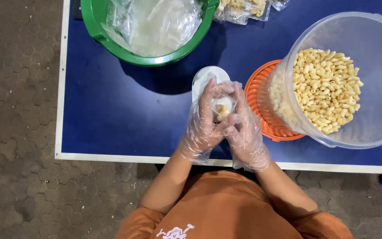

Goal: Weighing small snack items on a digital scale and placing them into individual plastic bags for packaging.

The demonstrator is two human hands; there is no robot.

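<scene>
Both my hands wear loose clear plastic gloves and meet over the blue table (124,115). My left hand (203,124) and my right hand (244,130) together pinch a small clear bag (222,108) with a few pale macaroni pieces inside. Under the bag sits a small white scale or dish (204,77), partly hidden by my fingers. To the right, a large clear plastic tub (368,88) lies tilted toward me, holding a heap of macaroni (326,90).
An orange lid (261,110) lies under the tub's mouth. A green basin (98,26) full of empty clear bags stands at the back left. Several filled packets (239,11) lie at the back edge. The table's white front edge (111,156) runs near my body; paved ground lies on the left.
</scene>
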